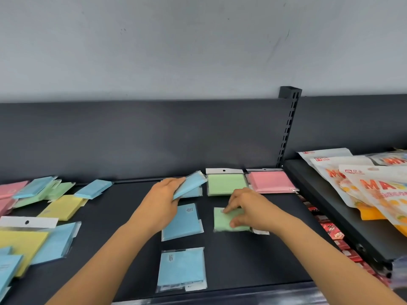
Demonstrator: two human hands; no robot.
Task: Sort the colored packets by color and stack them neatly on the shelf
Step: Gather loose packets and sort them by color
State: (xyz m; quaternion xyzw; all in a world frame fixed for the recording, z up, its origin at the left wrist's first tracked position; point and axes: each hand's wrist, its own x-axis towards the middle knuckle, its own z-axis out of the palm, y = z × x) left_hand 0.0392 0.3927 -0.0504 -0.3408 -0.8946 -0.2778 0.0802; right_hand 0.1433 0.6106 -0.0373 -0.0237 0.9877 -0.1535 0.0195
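Observation:
On the dark shelf (242,265), my left hand (164,194) grips a tilted blue packet (192,183) above another blue one lying at the back. My right hand (246,209) pinches a green packet (222,221) that lies flat on the shelf. Behind it sit a green stack (225,183) and a pink stack (272,181) against the back panel. Two more blue packets lie in a column: one (181,222) partly under my left wrist, one (181,268) near the front edge. An unsorted heap of mixed packets (44,208) in pink, blue, green and yellow covers the left side.
A slotted upright post (287,128) divides this shelf from the one on the right, where large orange-and-white snack bags (363,186) lie. Red packs (330,230) show on a lower level at right. A grey wall rises behind.

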